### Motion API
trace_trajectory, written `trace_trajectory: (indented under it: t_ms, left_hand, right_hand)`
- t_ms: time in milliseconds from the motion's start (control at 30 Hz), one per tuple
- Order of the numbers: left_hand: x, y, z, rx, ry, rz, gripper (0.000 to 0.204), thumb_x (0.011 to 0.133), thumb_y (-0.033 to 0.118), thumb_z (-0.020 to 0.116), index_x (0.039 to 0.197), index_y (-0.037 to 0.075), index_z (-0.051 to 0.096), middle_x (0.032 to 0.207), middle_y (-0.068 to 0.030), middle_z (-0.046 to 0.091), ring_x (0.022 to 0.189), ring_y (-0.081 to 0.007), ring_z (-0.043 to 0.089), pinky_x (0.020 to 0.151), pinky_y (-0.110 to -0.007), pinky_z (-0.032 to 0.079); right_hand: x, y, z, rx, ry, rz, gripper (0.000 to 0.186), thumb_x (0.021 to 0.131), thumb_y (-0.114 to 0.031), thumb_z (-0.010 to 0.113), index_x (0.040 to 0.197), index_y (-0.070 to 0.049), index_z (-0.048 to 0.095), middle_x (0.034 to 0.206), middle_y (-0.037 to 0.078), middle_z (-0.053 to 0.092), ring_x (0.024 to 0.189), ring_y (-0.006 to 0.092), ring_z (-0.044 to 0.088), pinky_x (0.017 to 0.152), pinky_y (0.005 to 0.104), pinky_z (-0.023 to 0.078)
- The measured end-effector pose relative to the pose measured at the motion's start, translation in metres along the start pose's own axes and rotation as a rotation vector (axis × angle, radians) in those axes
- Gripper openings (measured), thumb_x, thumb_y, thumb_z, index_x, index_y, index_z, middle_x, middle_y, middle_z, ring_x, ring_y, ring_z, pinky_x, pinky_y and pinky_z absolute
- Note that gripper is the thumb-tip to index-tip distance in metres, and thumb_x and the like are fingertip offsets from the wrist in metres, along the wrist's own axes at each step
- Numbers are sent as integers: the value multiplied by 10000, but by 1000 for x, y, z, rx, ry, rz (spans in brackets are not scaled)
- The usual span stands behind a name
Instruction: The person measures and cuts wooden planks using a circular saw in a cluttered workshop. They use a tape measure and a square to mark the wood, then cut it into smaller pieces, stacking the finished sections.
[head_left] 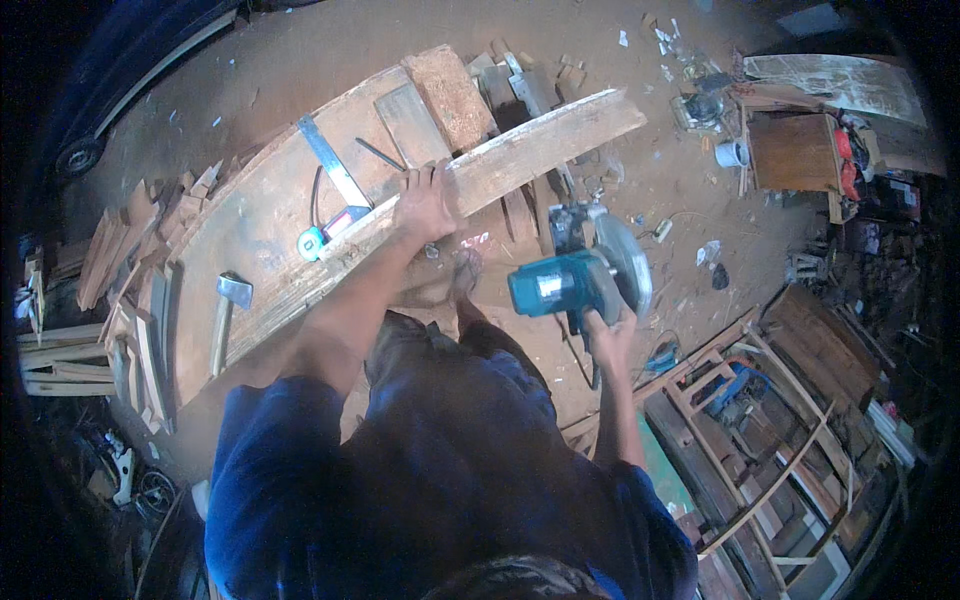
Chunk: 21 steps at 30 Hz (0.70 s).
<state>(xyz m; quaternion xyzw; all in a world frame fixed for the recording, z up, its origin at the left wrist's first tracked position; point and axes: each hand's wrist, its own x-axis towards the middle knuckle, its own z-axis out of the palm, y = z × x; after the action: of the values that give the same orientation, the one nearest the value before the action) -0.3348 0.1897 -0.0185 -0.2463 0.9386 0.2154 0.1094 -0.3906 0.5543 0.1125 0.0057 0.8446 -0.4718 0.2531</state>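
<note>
My left hand (428, 203) is closed over the upper edge of a long wooden plank (545, 145). The plank slants from the lower left up to the right across a workbench (260, 210). My right hand (610, 335) grips the handle of a teal circular saw (565, 283), held apart from the plank to its lower right. The saw's round guard (628, 262) faces right. Near my left hand lie a metal square (330, 158), a thin dark rod (378, 153) and a teal tape measure (311, 243). A hammer-like tool (233, 290) rests at the bench's left end.
Wood offcuts (140, 350) are heaped left of the bench. A wooden frame (760, 440) with boards stands at the lower right. Farther right are a wooden box (795, 152) and a small bucket (731, 154). My bare foot (466, 270) is on the ground below the plank.
</note>
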Motion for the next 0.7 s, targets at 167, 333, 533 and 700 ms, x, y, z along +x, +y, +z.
trace_trajectory:
  t_ms: [167, 333, 533, 700]
  left_hand:
    - [-7, -12, 17, 140, 33, -14, 1293, 622, 599, 853, 1580, -22, 247, 1569, -212, 363, 1420, -383, 364, 1181, -520, 282]
    - [-26, -20, -1, 142, -44, -140, 1282, 611, 606, 860, 1542, -64, 286, 1514, -212, 405, 1403, -373, 377, 1172, -499, 294]
    - [0, -15, 5, 86, 52, -64, 1223, 597, 624, 861, 1487, -62, 379, 1386, -185, 480, 1332, -341, 430, 1139, -474, 321]
    - [5, -4, -16, 150, -69, -71, 1222, 600, 669, 834, 1490, -43, 395, 1352, -173, 494, 1316, -318, 437, 1129, -459, 333]
  right_hand:
    - [37, 28, 19, -163, 38, -239, 406, 801, -128, 741, 1152, 61, 671, 957, 105, 727, 857, 172, 675, 792, 333, 541]
    - [29, -19, 29, -91, -154, -272, 369, 785, -140, 749, 1088, 59, 685, 911, 133, 740, 868, 163, 698, 808, 343, 547]
    - [21, -15, 21, -126, -180, -265, 331, 799, -124, 725, 1079, 50, 691, 879, 97, 738, 829, 145, 690, 778, 327, 546]
    - [28, -31, 32, -201, -177, -187, 342, 801, -125, 723, 1090, 54, 686, 876, 93, 733, 821, 135, 676, 781, 328, 541]
